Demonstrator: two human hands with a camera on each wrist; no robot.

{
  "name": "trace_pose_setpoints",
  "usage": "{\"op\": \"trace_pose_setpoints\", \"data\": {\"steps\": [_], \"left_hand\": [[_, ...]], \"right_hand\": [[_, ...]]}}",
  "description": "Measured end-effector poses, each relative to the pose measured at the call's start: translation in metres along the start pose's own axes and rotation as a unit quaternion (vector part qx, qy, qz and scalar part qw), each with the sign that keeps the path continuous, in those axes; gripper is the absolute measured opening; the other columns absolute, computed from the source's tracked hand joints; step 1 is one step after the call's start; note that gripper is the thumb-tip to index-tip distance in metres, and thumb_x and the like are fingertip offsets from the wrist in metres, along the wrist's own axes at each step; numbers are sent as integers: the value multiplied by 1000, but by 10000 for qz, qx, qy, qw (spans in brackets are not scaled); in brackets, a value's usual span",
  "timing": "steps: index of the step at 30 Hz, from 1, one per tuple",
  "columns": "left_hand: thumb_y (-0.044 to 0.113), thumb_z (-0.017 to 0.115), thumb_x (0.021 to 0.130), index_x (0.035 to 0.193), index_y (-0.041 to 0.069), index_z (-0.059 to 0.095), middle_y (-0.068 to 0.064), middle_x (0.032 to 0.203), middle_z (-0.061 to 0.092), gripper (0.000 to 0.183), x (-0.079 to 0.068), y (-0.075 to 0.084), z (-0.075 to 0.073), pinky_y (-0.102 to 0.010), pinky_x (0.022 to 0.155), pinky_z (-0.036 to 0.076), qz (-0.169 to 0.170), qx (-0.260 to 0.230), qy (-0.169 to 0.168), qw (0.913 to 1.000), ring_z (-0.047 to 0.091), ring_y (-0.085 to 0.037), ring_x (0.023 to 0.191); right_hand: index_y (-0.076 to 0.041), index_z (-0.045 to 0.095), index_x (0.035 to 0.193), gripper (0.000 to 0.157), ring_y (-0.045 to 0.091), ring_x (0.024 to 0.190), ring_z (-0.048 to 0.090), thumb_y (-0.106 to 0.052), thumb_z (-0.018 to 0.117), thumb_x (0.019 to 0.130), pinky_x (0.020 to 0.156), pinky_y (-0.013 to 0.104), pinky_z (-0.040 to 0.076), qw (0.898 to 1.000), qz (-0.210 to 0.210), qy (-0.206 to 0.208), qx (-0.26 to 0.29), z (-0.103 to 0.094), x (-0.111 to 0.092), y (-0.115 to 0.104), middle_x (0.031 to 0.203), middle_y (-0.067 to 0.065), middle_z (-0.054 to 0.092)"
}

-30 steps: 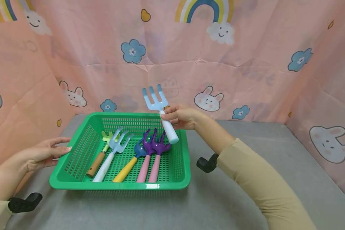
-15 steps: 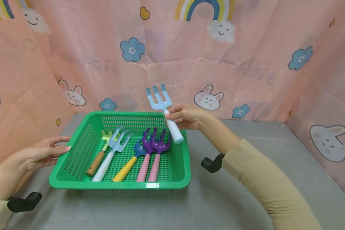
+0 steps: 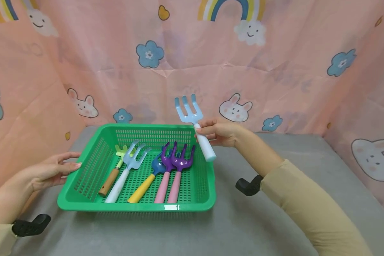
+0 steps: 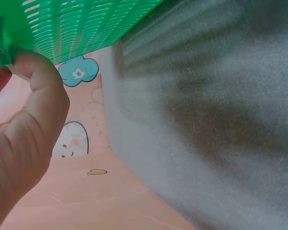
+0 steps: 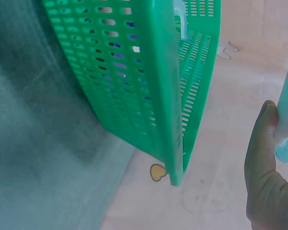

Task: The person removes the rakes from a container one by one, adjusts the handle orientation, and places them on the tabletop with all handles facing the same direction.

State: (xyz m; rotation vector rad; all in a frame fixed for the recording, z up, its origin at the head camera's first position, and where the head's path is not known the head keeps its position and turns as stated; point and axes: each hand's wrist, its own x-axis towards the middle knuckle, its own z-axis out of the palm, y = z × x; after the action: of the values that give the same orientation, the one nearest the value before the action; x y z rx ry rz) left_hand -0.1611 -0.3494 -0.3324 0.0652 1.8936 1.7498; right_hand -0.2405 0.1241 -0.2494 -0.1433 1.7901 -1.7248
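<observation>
My right hand [image 3: 220,133] pinches the white handle of a light blue hand fork [image 3: 189,114], tines up, over the right rear corner of a green plastic basket [image 3: 137,207]. In the right wrist view the thumb [image 5: 261,158] presses along the handle. At the basket's left rim my left hand [image 3: 51,170] grips the edge between thumb and fingers. Inside lie a small green rake with a wooden handle [image 3: 108,182], another light blue fork [image 3: 118,185], a blue tool with a yellow handle [image 3: 141,188] partly covered, and two purple forks with pink handles [image 3: 176,183].
The basket stands on a grey tabletop [image 3: 262,220]. Behind and to both sides hangs a pink printed cloth [image 3: 192,53]. A black wrist mount [image 3: 249,185] juts from the right sleeve, and a similar black mount [image 3: 32,225] from the left.
My right hand has moved rightward with the light blue hand fork, from above the basket's inside to its right rear corner. The left hand keeps its grip on the rim.
</observation>
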Motion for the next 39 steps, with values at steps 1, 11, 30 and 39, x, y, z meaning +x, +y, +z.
{"op": "trace_pose_setpoints", "data": {"steps": [1,11,30,39], "left_hand": [[10,48,98,124,22,32,5,101,63,32,0,0,0,-34,78,55,-10,2,18,10000,64,-14,91],[10,48,98,122,23,30,5,103,64,33,1,1,-2,-35,79,54,44,49,-21,10000,64,-15,92],[10,48,98,124,21,29,5,103,64,33,4,3,-1,-35,79,54,-2,93,16,10000,64,-14,93],[9,47,99,119,24,32,5,103,63,29,0,-2,-3,-34,79,54,-25,-60,-29,10000,63,-14,93]], "right_hand": [[-4,59,101,9,20,80,63,-5,53,95,79,36,52,10000,-4,-7,5,-1,-1,0,89,6,62],[3,45,122,28,20,82,63,-7,50,96,79,35,53,9998,-61,49,-160,-12,-9,3,90,6,64],[3,47,118,26,21,82,63,-5,52,95,79,34,53,9992,-131,369,-40,-22,-22,7,88,5,63],[4,44,122,30,19,86,63,-7,52,95,81,32,52,9994,-155,302,34,-27,-27,9,96,6,61]]}}
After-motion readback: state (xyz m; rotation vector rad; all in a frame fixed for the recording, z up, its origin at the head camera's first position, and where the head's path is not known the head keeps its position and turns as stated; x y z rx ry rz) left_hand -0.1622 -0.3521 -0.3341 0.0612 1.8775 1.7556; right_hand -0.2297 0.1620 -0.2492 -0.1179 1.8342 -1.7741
